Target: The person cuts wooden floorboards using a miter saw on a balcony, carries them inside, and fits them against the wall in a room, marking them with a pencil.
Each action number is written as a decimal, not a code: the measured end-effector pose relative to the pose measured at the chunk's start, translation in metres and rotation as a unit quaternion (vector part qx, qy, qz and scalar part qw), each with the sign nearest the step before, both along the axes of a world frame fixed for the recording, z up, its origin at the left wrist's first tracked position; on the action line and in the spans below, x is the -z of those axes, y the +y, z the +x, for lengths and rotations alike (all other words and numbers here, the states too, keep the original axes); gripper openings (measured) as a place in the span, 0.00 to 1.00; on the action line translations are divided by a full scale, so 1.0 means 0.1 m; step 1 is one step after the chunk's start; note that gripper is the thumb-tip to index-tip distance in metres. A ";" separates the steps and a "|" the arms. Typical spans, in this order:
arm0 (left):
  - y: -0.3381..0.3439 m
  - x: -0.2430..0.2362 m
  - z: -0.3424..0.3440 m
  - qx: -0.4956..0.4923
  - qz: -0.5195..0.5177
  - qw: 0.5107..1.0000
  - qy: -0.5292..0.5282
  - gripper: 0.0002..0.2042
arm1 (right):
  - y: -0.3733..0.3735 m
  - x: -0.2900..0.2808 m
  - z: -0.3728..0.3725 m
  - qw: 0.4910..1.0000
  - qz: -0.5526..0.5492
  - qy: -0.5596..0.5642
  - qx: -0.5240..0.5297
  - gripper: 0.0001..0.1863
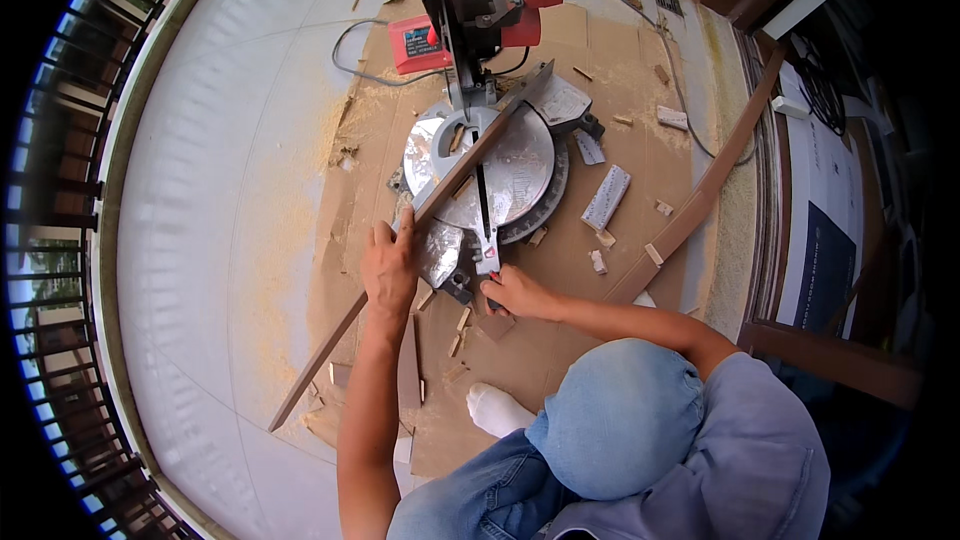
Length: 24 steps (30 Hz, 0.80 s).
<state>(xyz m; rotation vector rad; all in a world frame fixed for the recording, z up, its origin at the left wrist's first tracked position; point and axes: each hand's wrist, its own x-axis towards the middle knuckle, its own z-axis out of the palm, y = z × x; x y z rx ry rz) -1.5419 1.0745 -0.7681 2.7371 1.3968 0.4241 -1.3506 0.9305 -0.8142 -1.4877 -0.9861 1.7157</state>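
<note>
Seen from above, one person kneels on a balcony floor point(220, 140) of pale, smooth tiles, working at one miter saw point(485, 155) that sits on one flattened sheet of brown cardboard point(600, 70). Two hands are in view. One long, thin strip of brown wood point(345, 330) lies slantwise across the saw's round, silvery metal table, running from the saw's fence down toward the near left edge of the cardboard and out onto the tiles. The left hand point(388, 265) presses flat on this strip just beside the saw table, fingers spread along the wood, holding it down. The right hand point(512, 290) is just to the right of the strip, closed around the dark handle at the front of the saw's base; the two hands are near each other with the base's front arm between them. The saw has a red motor housing and a grey metal arm. A second long brown board point(700, 195) lies slantwise near the right edge of the cardboard. Roughly a dozen small, pale wood offcuts point(606, 197) and fine sawdust are scattered over the cardboard. One white sock point(495, 408) shows near the person's knee, clad in blue denim.
</note>
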 end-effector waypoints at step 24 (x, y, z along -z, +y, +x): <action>0.27 -0.07 -0.01 0.001 -0.017 0.999 -0.039 0.19 | 0.48 0.34 2.22 0.734 0.031 -0.662 0.149 0.24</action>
